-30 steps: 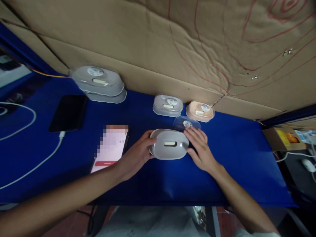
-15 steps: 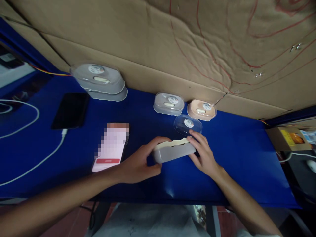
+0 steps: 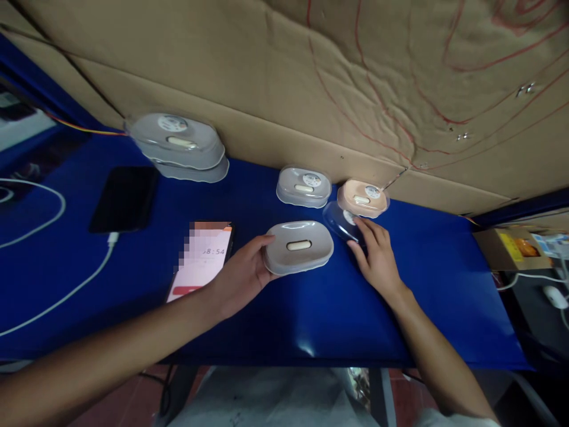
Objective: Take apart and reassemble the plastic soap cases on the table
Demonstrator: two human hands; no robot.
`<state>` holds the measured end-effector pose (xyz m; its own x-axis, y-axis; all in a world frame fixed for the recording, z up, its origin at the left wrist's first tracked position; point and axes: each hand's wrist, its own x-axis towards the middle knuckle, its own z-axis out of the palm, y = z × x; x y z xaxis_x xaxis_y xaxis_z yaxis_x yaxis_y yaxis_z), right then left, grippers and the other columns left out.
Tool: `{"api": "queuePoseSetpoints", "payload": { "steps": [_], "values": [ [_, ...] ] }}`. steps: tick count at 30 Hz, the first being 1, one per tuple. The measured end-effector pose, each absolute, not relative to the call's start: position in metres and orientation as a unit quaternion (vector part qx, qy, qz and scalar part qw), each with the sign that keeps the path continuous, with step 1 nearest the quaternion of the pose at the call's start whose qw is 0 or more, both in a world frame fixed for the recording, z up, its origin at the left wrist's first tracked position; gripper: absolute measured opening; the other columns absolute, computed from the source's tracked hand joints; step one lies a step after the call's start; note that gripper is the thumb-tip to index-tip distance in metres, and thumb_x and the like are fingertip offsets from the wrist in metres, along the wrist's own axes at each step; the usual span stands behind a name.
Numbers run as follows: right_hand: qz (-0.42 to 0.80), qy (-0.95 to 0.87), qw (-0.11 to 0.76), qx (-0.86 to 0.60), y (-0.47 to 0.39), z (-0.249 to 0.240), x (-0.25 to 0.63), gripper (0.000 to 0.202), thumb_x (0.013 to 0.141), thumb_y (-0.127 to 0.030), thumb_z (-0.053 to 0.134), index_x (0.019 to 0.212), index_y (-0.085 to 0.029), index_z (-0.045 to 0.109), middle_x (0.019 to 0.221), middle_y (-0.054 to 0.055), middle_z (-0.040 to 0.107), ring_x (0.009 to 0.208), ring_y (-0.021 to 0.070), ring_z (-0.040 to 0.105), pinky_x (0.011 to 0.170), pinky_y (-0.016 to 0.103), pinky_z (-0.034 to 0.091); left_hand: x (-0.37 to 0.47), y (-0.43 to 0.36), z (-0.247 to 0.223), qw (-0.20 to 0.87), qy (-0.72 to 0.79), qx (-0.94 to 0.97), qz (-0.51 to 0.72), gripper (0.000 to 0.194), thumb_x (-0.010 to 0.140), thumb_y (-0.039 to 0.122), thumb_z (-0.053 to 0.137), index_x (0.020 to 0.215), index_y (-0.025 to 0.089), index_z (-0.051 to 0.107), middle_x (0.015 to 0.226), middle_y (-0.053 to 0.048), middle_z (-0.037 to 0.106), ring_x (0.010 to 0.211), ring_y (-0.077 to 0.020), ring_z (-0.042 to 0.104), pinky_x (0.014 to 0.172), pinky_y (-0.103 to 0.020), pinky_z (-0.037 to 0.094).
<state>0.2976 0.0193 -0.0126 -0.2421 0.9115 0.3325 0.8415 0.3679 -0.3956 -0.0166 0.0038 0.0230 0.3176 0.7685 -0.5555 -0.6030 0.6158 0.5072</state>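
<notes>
A grey oval soap dish (image 3: 291,232) with a cream oblong piece in its middle is held above the table by my left hand (image 3: 249,267), thumb on its left rim and fingers beneath. Its hollow side faces up. My right hand (image 3: 376,252) has thumb and fingers closed on the near right side of a clear plastic lid (image 3: 335,220) with a round label. Behind that lid stand a lidded peach soap dish (image 3: 361,200) and a lidded grey soap dish (image 3: 303,187).
Lidded grey dishes (image 3: 195,142) are stacked at the back left against a cardboard wall (image 3: 213,53). A dark phone (image 3: 124,198) with a white cable (image 3: 89,290) and a lit phone (image 3: 204,261) lie on the left. An open cardboard box (image 3: 498,249) stands far right.
The soap dish has been turned from its side to hollow side up, in my left hand alone. My right hand has left it and taken hold of the clear lid, which has shifted slightly.
</notes>
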Motion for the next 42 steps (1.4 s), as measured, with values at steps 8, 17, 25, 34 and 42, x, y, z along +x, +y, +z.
{"api": "queuePoseSetpoints", "payload": {
  "steps": [8, 17, 25, 34, 42],
  "values": [
    [0.279, -0.711, 0.420, -0.490, -0.013, -0.012, 0.268, 0.048, 0.115, -0.042, 0.033, 0.157, -0.029, 0.051, 0.150, 0.013, 0.063, 0.135, 0.0293, 0.065, 0.100, 0.050, 0.065, -0.014, -0.004, 0.019, 0.842, 0.360, 0.132, 0.379, 0.032, 0.107, 0.036, 0.061, 0.133, 0.019, 0.070, 0.132, -0.010, 0.075, 0.115, -0.0256, 0.071, 0.092, -0.036, 0.062],
    [0.103, -0.884, 0.284, -0.357, -0.021, -0.001, 0.263, 0.063, 0.108, -0.032, 0.053, 0.168, -0.032, 0.034, 0.161, 0.012, 0.051, 0.155, 0.0379, 0.043, 0.121, 0.065, 0.046, -0.012, -0.008, 0.014, 0.873, 0.311, 0.155, 0.343, 0.049, 0.107, 0.056, 0.055, 0.134, 0.018, 0.071, 0.131, -0.012, 0.076, 0.125, -0.0291, 0.068, 0.095, -0.036, 0.057],
    [0.050, -0.903, 0.272, -0.328, -0.021, 0.000, 0.263, 0.067, 0.101, -0.031, 0.070, 0.162, -0.031, 0.044, 0.149, 0.013, 0.063, 0.151, 0.0360, 0.049, 0.119, 0.061, 0.051, -0.015, -0.010, 0.020, 0.843, 0.338, 0.197, 0.370, 0.041, 0.100, 0.051, 0.071, 0.132, 0.026, 0.069, 0.127, -0.007, 0.074, 0.114, -0.0250, 0.069, 0.088, -0.032, 0.056],
    [0.138, -0.891, 0.266, -0.340, -0.012, -0.003, 0.266, 0.062, 0.106, -0.033, 0.061, 0.165, -0.031, 0.038, 0.160, 0.013, 0.052, 0.158, 0.0349, 0.040, 0.123, 0.062, 0.046, -0.010, -0.007, 0.014, 0.834, 0.352, 0.228, 0.358, 0.048, 0.103, 0.059, 0.061, 0.137, 0.025, 0.067, 0.138, -0.011, 0.071, 0.124, -0.0307, 0.066, 0.092, -0.038, 0.056],
    [0.054, -0.906, 0.274, -0.318, -0.009, -0.008, 0.266, 0.072, 0.103, -0.032, 0.067, 0.167, -0.026, 0.035, 0.152, 0.017, 0.060, 0.154, 0.0368, 0.046, 0.118, 0.060, 0.052, -0.012, -0.005, 0.014, 0.862, 0.306, 0.227, 0.336, 0.056, 0.107, 0.063, 0.048, 0.146, 0.025, 0.063, 0.158, -0.012, 0.059, 0.146, -0.0360, 0.052, 0.111, -0.051, 0.048]
  ]
}}
